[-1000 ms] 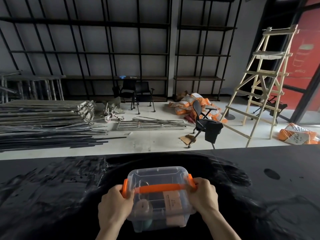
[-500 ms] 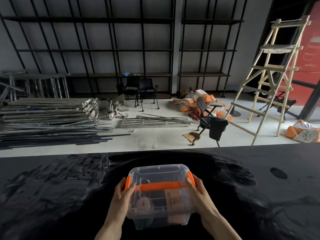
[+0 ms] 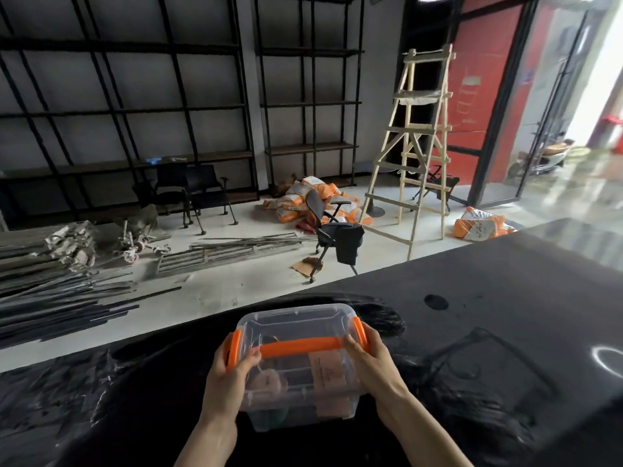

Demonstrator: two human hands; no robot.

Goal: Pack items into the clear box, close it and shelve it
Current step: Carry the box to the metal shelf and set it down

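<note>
The clear box (image 3: 296, 323) has its clear lid on, with an orange handle (image 3: 300, 347) across the top and orange latches at both ends. Through the plastic I see a roll of tape and a pale carton inside. My left hand (image 3: 229, 375) grips the box's left side by the latch. My right hand (image 3: 371, 362) holds its right side. The box is over the black table (image 3: 488, 332), close to my body. Black shelving (image 3: 188, 109) lines the far wall.
Beyond the table's far edge lie metal bars (image 3: 60, 298) on the floor at left, black chairs (image 3: 195, 193), an office chair (image 3: 333, 230), orange sacks (image 3: 296, 200) and a wooden ladder (image 3: 414, 146). A red door (image 3: 485, 72) stands at right.
The view has swung to the right and tilted, so the table edge now slants. Both hands keep their hold on the box's ends, and the box stays in front of me.
</note>
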